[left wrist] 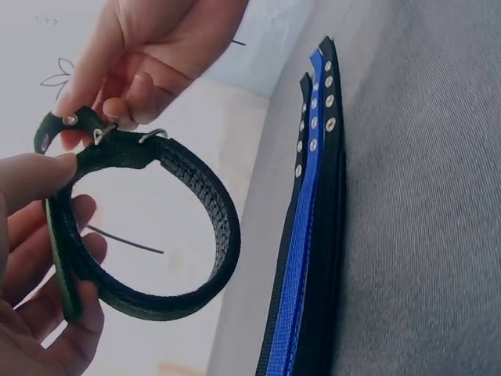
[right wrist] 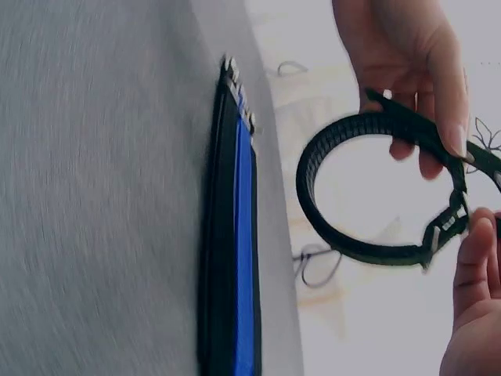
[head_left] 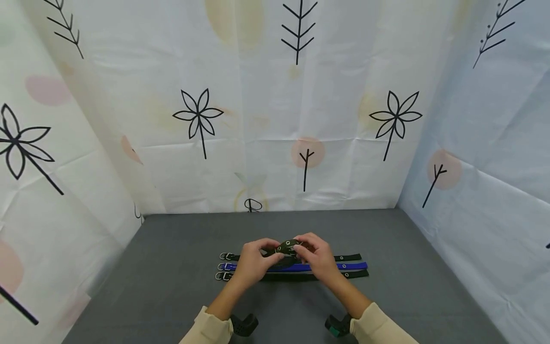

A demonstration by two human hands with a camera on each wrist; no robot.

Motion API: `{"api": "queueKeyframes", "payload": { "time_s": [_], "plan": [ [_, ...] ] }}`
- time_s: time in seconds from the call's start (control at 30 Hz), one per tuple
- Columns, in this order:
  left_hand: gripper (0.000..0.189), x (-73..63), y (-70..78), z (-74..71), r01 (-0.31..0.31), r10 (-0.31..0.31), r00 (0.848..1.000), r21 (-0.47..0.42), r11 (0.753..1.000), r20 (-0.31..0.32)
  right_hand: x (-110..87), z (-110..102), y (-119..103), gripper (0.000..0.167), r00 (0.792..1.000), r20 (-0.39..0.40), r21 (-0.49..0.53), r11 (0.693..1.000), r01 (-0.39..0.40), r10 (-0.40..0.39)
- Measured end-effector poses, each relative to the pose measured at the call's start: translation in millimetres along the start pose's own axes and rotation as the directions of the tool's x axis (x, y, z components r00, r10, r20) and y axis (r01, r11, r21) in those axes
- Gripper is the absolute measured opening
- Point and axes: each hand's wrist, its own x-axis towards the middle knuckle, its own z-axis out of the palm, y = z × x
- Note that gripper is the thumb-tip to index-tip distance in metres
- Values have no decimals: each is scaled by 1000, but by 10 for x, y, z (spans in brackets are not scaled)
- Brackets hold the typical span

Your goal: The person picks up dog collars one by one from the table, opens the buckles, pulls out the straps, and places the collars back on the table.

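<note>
A dark green collar [head_left: 287, 246], bent into a loop, is held above the table between both hands. My left hand [head_left: 251, 262] pinches the strap between thumb and fingers, its free tail lying along the fingers in the left wrist view. At the buckle side, my right hand [head_left: 319, 258] pinches the eyeleted strap [left wrist: 82, 121]. That strap arches up beside the metal buckle [left wrist: 103, 135], while a metal ring [left wrist: 153, 135] sits close by. Fingers partly hide how the strap passes through the buckle.
Beneath the hands, a black collar [head_left: 348, 257], a blue collar [head_left: 352, 266] and another black collar [head_left: 355, 274] lie side by side, buckles to the left. They rest on a grey table [head_left: 189, 286] enclosed by patterned white cloth walls [head_left: 266, 95].
</note>
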Motion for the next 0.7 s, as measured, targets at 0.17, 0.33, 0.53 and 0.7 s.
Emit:
{"api": "queueKeyframes", "payload": {
  "time_s": [0.17,0.33,0.53,0.7],
  "plan": [
    [15,8,16,-16,15,-16,1000,-33,999,-20,6,14,-109,17,993,-17,118,986,-118,120],
    [15,0,33,-29,-39,44,999,139,990,-33,5,16,-227,21,997,17,-110,991,77,-76],
    [17,-19,20,-10,-119,130,992,370,921,-4,16,15,48,25,938,152,-352,870,345,-310],
    [19,-35,45,9,-177,191,981,436,882,13,42,4,37,26,877,257,-498,722,481,-406]
  ]
}}
